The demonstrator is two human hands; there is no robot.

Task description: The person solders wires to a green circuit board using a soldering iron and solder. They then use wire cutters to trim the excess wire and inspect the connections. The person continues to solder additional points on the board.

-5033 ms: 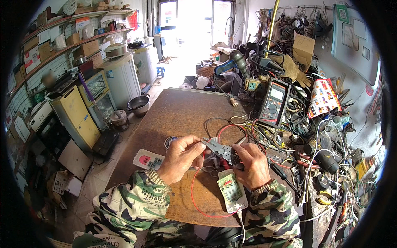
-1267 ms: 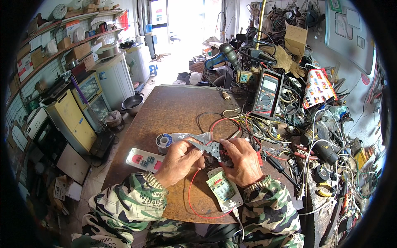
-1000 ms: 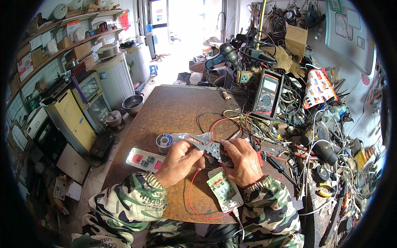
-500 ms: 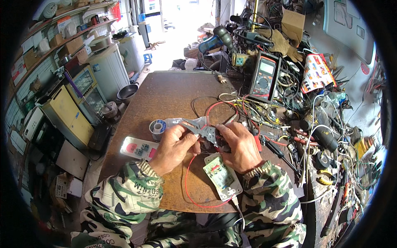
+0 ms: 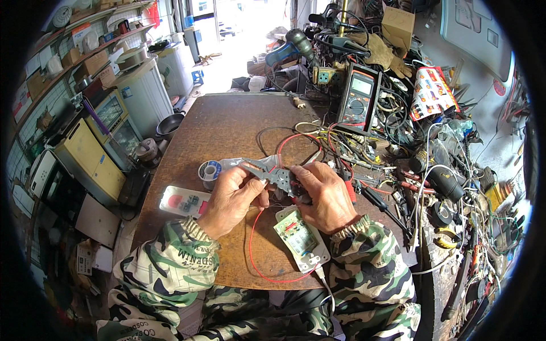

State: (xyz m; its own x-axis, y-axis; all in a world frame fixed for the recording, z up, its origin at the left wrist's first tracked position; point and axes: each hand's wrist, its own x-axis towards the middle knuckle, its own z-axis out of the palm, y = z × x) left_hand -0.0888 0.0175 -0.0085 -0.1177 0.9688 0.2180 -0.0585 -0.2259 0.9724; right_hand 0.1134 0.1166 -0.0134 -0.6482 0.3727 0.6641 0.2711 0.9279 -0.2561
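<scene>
My right hand [image 5: 329, 198] is closed round the handles of a grey wire stripper [image 5: 277, 177], whose jaws point left toward my other hand. My left hand [image 5: 232, 198] pinches a red wire [image 5: 251, 244] close beside the jaws; its held end is mostly hidden by my fingers. From there the wire loops down over the table to a small white case [image 5: 314, 258]. Inside the open case lies a green circuit board [image 5: 298, 234]. Left of my left hand rests a white cover [image 5: 177, 200] with a pink patch. A solder spool [image 5: 209, 170] stands behind that hand.
The brown wooden table [image 5: 227, 125] carries a clear plastic bag [image 5: 272, 161] behind the tool. A multimeter [image 5: 359, 98] leans at the far right among tangled cables and tools. A red-handled probe [image 5: 350, 190] lies near my right hand. Cabinets [image 5: 91, 162] line the left side.
The whole view has shifted slightly, so the table and things sit a little further left and up. Both hands keep their grips, with the stripper's jaws still beside my left fingers.
</scene>
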